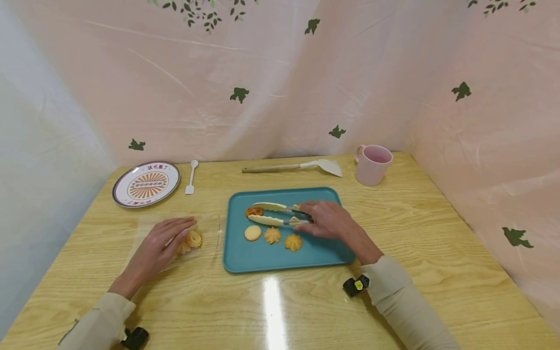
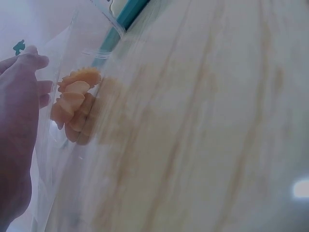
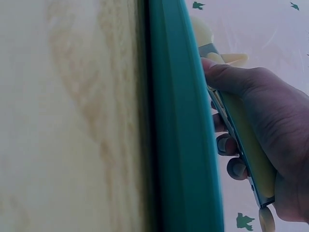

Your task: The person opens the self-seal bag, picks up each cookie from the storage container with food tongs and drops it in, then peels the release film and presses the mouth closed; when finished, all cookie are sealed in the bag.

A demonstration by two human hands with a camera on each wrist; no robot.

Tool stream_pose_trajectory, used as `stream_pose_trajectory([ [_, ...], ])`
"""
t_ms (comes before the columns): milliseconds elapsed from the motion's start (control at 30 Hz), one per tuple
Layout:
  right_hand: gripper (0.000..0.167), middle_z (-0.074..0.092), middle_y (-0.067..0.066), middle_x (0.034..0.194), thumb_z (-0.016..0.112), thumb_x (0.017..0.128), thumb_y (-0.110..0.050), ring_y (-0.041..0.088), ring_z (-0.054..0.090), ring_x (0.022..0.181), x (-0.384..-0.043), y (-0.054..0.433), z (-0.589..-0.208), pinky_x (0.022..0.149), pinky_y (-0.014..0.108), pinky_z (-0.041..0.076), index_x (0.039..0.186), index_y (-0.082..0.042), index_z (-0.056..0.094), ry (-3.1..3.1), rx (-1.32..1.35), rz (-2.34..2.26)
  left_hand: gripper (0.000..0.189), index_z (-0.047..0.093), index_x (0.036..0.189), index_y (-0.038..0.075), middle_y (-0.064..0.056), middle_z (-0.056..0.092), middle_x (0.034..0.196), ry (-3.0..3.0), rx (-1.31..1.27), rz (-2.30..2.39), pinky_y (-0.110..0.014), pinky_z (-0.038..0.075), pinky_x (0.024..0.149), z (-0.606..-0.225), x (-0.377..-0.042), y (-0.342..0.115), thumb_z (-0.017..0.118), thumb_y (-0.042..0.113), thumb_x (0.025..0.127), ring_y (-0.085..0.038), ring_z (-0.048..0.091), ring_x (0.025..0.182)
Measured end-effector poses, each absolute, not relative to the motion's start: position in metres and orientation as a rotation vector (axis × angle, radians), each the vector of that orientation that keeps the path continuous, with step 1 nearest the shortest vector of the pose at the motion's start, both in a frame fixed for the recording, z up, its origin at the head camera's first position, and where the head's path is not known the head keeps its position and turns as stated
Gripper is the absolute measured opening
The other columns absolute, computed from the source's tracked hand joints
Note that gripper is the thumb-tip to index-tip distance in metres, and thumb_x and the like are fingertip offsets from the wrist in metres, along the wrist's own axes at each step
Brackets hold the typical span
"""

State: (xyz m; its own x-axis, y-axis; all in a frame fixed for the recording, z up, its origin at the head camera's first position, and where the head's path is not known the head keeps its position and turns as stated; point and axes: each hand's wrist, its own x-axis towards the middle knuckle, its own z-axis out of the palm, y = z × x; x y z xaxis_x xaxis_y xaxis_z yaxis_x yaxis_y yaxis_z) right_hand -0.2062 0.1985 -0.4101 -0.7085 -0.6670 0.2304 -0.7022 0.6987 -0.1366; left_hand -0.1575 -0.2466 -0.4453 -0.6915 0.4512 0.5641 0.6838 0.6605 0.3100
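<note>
My right hand grips a pair of tongs over the blue tray. The tongs' cream tips are spread apart near a brown pretzel-shaped cookie; whether they touch it is unclear. In front of them lie a round pale cookie and two flower-shaped cookies. Left of the tray, my left hand rests at a clear plastic bag, its fingers fairly straight. Several cookies are grouped inside the bag. The right wrist view shows fingers and thumb wrapped round the tongs' handle.
A patterned plate and a small white spoon-like tool lie at the back left. Behind the tray is a white spatula with a wooden handle. At the back right stands a pink mug, near the cloth backdrop.
</note>
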Motion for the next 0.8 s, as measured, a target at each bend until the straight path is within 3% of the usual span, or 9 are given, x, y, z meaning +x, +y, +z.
stream_pose_trajectory([
  [800, 0.056, 0.071, 0.008, 0.097, 0.076, 0.093, -0.045, 0.023, 0.069, 0.077, -0.2035, 0.1974, -0.411, 0.069, 0.043, 0.058, 0.128, -0.001, 0.069, -2.689, 1.128, 0.336, 0.036, 0.069, 0.133, 0.004, -0.012, 0.068, 0.134, -2.424, -0.907, -0.707, -0.017, 0.024, 0.116, -0.4453, -0.1578, -0.2471, 0.066, -0.003, 0.098, -0.035, 0.06, 0.123],
])
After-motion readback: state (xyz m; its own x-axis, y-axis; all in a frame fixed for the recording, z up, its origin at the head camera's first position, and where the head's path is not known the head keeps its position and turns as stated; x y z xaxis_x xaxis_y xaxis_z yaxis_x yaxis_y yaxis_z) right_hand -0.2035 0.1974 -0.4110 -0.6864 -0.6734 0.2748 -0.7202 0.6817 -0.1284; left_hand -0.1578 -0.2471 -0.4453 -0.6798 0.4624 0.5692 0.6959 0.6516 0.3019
